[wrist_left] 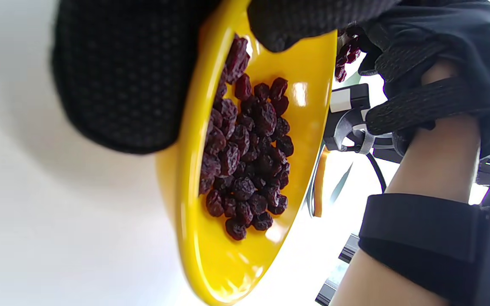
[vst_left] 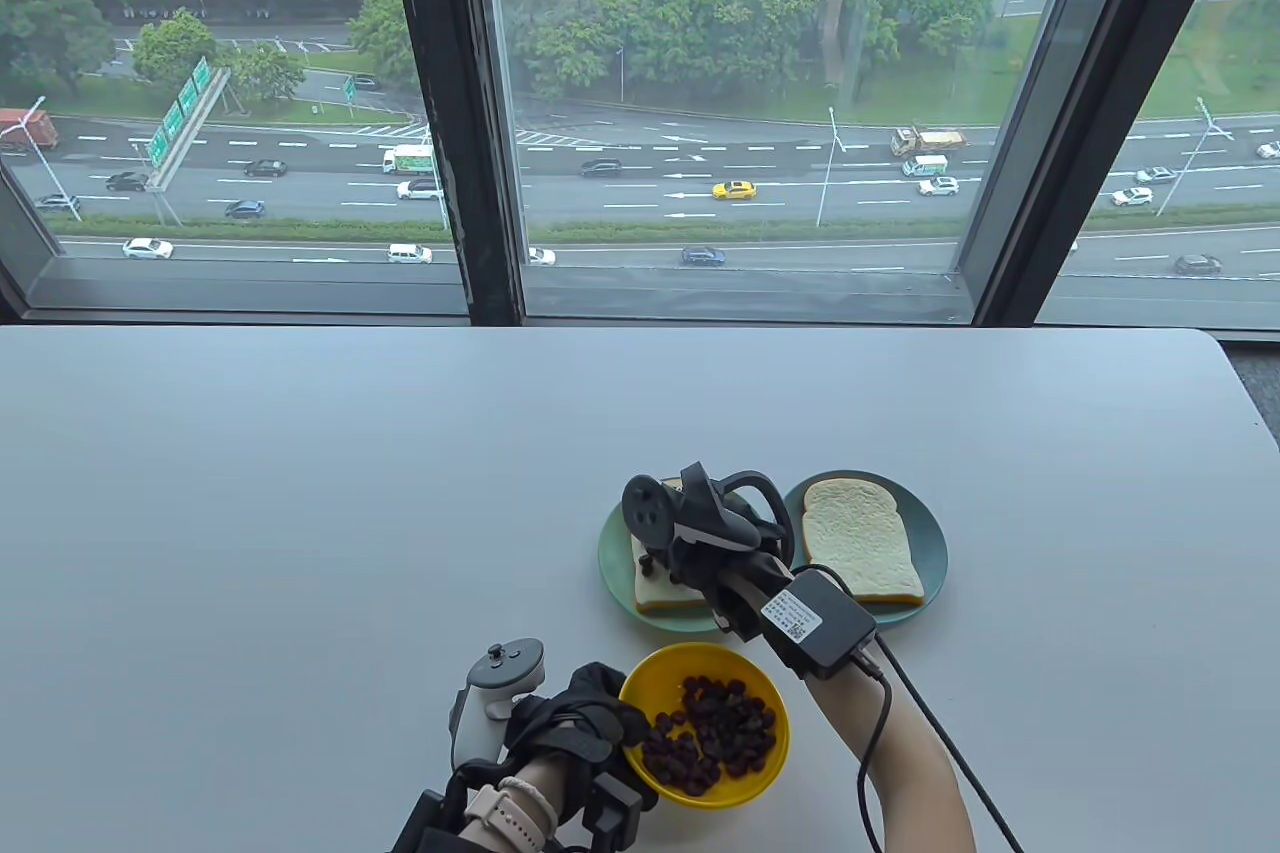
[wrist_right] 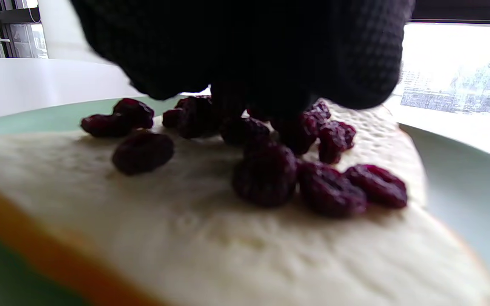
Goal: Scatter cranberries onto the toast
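Observation:
My left hand (vst_left: 590,715) grips the left rim of a yellow bowl (vst_left: 705,651) of dark red cranberries (vst_left: 712,733) near the table's front edge. In the left wrist view its fingers (wrist_left: 121,76) lie outside the bowl (wrist_left: 194,238), with the thumb over the rim above the cranberries (wrist_left: 245,161). My right hand (vst_left: 690,548) hovers low over a toast slice (vst_left: 665,595) on a green plate (vst_left: 612,555). In the right wrist view its bunched fingers (wrist_right: 245,51) touch several cranberries (wrist_right: 266,174) lying on the toast (wrist_right: 228,246). Whether they pinch any is hidden.
A second plain toast slice (vst_left: 860,543) lies on another green plate (vst_left: 932,533) just right of the first. A cable runs from the right wrist's black box (vst_left: 815,623) off the front edge. The white table (vst_left: 300,493) stretches back to a window.

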Demonstrator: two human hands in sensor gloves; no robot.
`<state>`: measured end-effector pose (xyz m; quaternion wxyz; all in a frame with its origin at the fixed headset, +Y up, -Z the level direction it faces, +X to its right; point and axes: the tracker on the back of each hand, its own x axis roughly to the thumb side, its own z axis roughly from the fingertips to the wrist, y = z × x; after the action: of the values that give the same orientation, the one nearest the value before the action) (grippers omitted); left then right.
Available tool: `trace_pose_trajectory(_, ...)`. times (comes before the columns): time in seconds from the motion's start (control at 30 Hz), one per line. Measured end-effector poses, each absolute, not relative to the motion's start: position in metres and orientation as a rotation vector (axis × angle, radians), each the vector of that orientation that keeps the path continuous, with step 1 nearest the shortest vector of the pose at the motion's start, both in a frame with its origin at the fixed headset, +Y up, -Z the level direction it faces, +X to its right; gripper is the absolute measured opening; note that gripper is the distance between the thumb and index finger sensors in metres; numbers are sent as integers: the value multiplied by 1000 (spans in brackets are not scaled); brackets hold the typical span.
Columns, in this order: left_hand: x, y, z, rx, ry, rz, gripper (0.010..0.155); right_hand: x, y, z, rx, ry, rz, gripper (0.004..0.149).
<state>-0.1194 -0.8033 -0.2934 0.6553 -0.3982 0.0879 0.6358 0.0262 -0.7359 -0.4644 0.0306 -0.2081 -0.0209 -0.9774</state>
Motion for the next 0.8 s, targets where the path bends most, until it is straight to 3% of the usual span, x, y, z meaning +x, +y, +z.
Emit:
trace_pose_trajectory(0.4,-119,-803,-294,-894,204,1441,57,61,-707,-430,-792,17,-3115,45)
trace_pose_trajectory(0.53,-119,-803,-294,-889,207,1445,57,75,-697,-398,-1033,-171,-3148,58)
trace_pose_trajectory(0.67,-119,-803,-295,-874,207,1449,57,79,-696,-358,-1300,-534,-3075,75)
trace_pose_trajectory(0.8,-119,-802,-296,-860,208,1460,57,75,-705,-333,-1327,-672,-2832,86)
